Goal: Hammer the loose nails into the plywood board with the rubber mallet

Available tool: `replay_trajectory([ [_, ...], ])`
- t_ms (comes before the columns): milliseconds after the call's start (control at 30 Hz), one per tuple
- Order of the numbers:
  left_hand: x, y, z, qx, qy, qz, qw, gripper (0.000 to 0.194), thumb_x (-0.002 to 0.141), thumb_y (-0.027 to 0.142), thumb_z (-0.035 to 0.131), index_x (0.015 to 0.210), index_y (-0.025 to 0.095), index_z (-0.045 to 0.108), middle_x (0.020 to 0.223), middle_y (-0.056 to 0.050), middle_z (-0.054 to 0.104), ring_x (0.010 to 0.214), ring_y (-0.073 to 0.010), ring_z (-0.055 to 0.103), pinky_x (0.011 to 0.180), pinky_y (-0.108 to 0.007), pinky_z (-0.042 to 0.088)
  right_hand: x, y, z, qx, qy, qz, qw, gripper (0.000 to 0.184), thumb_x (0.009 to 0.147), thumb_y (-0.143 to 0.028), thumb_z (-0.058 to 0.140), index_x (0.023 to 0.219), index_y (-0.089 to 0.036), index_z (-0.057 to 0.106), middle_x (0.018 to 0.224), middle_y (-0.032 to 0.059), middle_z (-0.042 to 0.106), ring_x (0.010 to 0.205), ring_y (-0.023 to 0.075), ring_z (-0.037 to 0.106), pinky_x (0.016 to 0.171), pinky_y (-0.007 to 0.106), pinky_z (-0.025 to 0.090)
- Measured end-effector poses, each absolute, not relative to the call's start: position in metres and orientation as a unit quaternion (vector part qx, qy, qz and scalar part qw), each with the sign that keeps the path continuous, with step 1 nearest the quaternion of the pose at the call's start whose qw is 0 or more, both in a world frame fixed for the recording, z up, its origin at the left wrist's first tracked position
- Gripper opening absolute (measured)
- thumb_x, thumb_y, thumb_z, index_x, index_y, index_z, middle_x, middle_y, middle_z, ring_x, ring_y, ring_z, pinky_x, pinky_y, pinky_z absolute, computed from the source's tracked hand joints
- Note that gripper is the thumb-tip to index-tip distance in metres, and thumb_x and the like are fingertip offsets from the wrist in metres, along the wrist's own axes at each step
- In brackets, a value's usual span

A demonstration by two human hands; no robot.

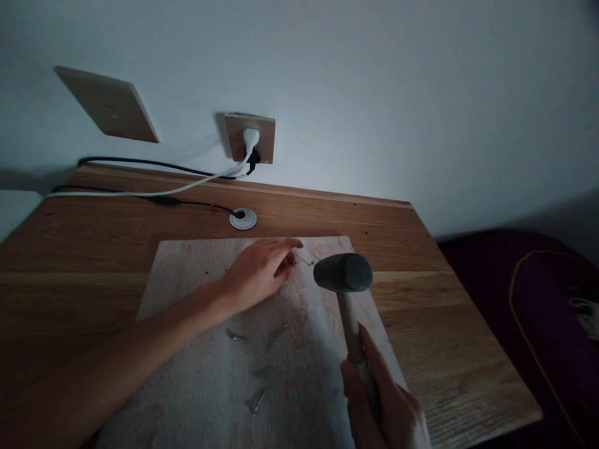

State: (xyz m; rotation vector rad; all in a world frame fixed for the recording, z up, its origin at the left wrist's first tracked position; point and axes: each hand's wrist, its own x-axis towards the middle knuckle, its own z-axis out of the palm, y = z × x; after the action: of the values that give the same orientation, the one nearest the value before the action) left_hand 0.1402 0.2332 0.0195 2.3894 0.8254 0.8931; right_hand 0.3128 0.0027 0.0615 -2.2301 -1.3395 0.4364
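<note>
My right hand (386,399) grips the wooden handle of a mallet (344,272) with a dark, rounded head. The mallet head hangs above the right part of a pale, whitish board (187,380). My left hand (257,271) reaches across this board, its fingers curled together near the far edge. At its fingertips is a thin nail (306,260), partly hidden by the fingers. Several loose metal fasteners, such as this one (256,402), are scattered on the board closer to me; whether they are nails or screws is unclear.
Under the board is a wooden tabletop (449,349). A round cable grommet (243,218) sits behind it. White and black cables (187,186) run along the back to a wall socket (268,140). A wall plate (110,106) is at left, and dark purple fabric (524,312) lies beyond the right edge.
</note>
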Motion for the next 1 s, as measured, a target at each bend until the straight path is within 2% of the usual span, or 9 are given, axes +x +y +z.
replay_trajectory([
  [133, 0.140, 0.235, 0.018, 0.852, 0.302, 0.325, 0.277, 0.039, 0.093, 0.009, 0.071, 0.131, 0.018, 0.064, 0.098, -0.003, 0.080, 0.084, -0.0174, 0.075, 0.082, -0.032, 0.060, 0.304, 0.022, 0.064, -0.791, -0.539, 0.130, 0.259, 0.054, 0.112, -0.044, 0.045, 0.150, -0.015, 0.070, 0.090, 0.0127, 0.087, 0.070, 0.0282, 0.085, 0.052, 0.032, 0.066],
  [267, 0.140, 0.235, 0.019, 0.847, 0.305, 0.327, 0.286, 0.046, 0.089, 0.004, 0.069, 0.132, 0.019, 0.064, 0.096, -0.003, 0.080, 0.083, -0.0176, 0.076, 0.079, -0.030, 0.059, 0.300, 0.031, 0.060, -0.759, -0.570, 0.126, 0.289, 0.051, 0.110, -0.035, 0.047, 0.153, -0.016, 0.068, 0.098, 0.0140, 0.087, 0.078, 0.0286, 0.086, 0.064, 0.034, 0.071],
  [500, 0.140, 0.234, 0.019, 0.850, 0.316, 0.315, 0.278, 0.056, 0.081, 0.000, 0.069, 0.134, 0.016, 0.063, 0.104, -0.007, 0.081, 0.090, -0.0212, 0.076, 0.082, -0.033, 0.059, 0.299, 0.031, 0.052, -0.751, -0.596, 0.116, 0.261, 0.053, 0.111, -0.032, 0.045, 0.159, -0.015, 0.061, 0.095, 0.0134, 0.087, 0.077, 0.0272, 0.086, 0.064, 0.032, 0.071],
  [700, 0.140, 0.235, 0.018, 0.841, 0.326, 0.310, 0.300, 0.057, 0.082, -0.003, 0.069, 0.134, 0.018, 0.063, 0.098, -0.003, 0.080, 0.088, -0.0193, 0.076, 0.080, -0.031, 0.057, 0.299, 0.033, 0.052, -0.761, -0.588, 0.108, 0.252, 0.054, 0.109, -0.034, 0.047, 0.159, -0.018, 0.062, 0.099, 0.0133, 0.088, 0.078, 0.0287, 0.087, 0.061, 0.032, 0.070],
  [900, 0.141, 0.237, 0.017, 0.831, 0.310, 0.333, 0.319, 0.047, 0.089, 0.005, 0.074, 0.132, 0.020, 0.064, 0.092, -0.001, 0.079, 0.084, -0.0177, 0.075, 0.078, -0.029, 0.057, 0.299, 0.030, 0.057, -0.772, -0.553, 0.113, 0.293, 0.054, 0.110, -0.038, 0.049, 0.156, -0.015, 0.065, 0.078, 0.0091, 0.084, 0.065, 0.0266, 0.084, 0.056, 0.031, 0.069],
  [1000, 0.142, 0.237, 0.017, 0.832, 0.309, 0.329, 0.322, 0.047, 0.089, 0.005, 0.074, 0.132, 0.020, 0.065, 0.090, 0.000, 0.079, 0.085, -0.0180, 0.075, 0.080, -0.030, 0.057, 0.300, 0.030, 0.058, -0.773, -0.550, 0.117, 0.295, 0.055, 0.111, -0.040, 0.048, 0.154, -0.011, 0.066, 0.073, 0.0088, 0.082, 0.065, 0.0262, 0.084, 0.060, 0.031, 0.070],
])
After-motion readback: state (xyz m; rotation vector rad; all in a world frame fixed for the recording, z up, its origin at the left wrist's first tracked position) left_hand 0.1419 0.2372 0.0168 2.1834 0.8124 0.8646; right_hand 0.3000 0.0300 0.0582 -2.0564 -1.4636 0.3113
